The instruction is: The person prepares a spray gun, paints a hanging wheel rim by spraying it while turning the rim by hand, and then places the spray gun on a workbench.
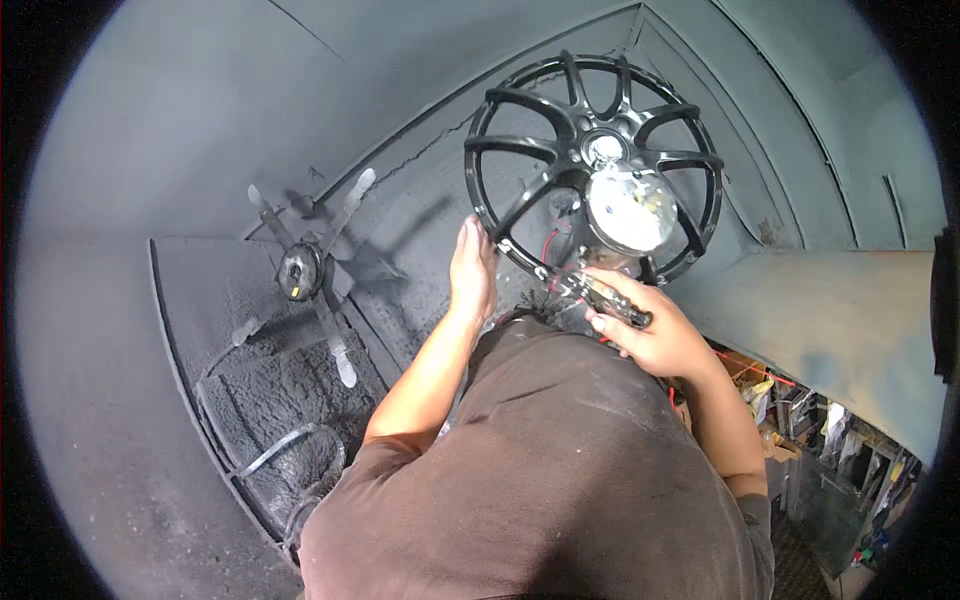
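A black multi-spoke car wheel (pixel 560 180) stands tilted in front of me. My left hand (pixel 472 275) lies against its lower left edge, fingers stretched out along the rim. My right hand (pixel 650 325) is wrapped round the dark handle of a spray gun (pixel 620 302), close to the wheel's lower edge. The gun's round cup (pixel 630 208), bright with glare on top, covers part of the lower spokes. What holds the wheel up is mostly hidden behind it and the gun.
To the left is a stand with a round hub (pixel 301 272) and several light-tipped arms. Grey panels (pixel 200 130) enclose the space. A dark, rough-coated block (pixel 290 395) lies below the stand. At lower right, cluttered shelves (pixel 850 450) show beneath a pale panel (pixel 820 310).
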{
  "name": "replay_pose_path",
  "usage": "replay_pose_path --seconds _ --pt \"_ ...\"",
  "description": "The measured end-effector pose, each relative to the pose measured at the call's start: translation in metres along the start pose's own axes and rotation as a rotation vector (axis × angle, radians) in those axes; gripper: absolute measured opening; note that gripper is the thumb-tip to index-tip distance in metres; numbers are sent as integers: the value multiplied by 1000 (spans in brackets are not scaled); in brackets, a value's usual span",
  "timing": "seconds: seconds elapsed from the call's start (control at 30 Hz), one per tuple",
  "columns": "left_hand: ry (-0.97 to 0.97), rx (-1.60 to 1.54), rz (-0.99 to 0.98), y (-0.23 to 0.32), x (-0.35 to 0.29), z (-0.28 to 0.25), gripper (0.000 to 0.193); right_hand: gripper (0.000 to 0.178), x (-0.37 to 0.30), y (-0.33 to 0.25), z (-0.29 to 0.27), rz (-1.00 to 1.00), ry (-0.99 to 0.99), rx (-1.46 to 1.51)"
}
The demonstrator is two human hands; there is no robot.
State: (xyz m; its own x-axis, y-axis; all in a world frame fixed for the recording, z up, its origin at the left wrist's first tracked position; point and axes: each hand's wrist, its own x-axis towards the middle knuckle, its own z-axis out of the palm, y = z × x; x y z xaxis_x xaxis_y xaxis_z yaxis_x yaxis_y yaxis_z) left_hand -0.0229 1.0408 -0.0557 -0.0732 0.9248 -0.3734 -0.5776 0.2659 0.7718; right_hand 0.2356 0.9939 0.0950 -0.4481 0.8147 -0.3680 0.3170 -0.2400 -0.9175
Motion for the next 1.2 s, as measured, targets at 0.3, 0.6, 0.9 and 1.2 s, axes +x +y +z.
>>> replay_pose_path --seconds 0.3,0.6,0.9,1.2 --pt "79 -38 48 31 94 -19 65 52 68 -21 -1 -73 174 140" --pt "-83 664 308 112 101 44 19 56 47 -18 -41 -160 821 207" --pt "-1430 773 136 -23 -22 169 32 59 -29 12 -28 -157 1073 282" --pt "-1512 757 -46 -66 -89 175 20 62 -102 43 8 -170 952 425"
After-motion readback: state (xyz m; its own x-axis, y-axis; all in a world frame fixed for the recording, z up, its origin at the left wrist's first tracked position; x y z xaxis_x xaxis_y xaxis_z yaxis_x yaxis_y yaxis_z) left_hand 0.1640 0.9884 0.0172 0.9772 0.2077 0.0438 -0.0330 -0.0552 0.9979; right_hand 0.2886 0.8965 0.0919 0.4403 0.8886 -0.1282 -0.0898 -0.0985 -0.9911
